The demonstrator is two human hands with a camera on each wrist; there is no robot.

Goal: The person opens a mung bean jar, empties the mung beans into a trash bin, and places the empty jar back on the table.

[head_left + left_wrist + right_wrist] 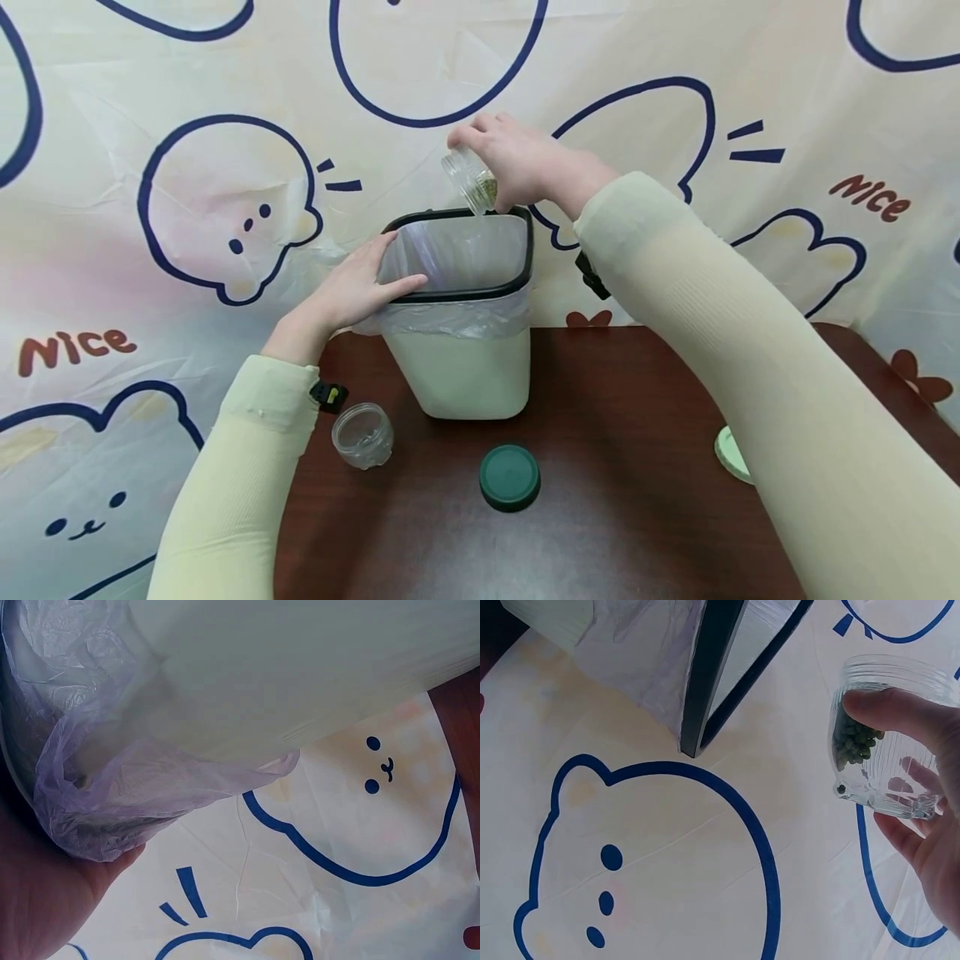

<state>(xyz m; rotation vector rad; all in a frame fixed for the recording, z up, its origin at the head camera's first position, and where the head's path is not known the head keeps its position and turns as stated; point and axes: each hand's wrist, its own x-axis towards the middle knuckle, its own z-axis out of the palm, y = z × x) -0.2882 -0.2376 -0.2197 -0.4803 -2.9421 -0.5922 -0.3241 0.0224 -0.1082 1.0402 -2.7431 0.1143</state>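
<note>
High over the bin's back rim, my right hand (521, 162) holds a clear ribbed jar (467, 179) tipped on its side, mouth to the left. Small green grains (855, 742), looking like mung beans, lie against the jar's wall in the right wrist view; my thumb presses that wall. My left hand (352, 287) holds the left rim of a pale green trash bin (465, 375), its thumb reaching over the opening. A thin translucent bag (480, 317) lines the bin and folds over its black rim. In the left wrist view, that bag (157, 780) partly covers the hand.
A clear empty jar (363, 436) stands left of the bin on the dark brown table (600, 517). In front of the bin lies a dark green lid (510, 477). A light green lid (733, 456) is partly hidden by my right sleeve. A cartoon-printed cloth (240, 208) hangs behind.
</note>
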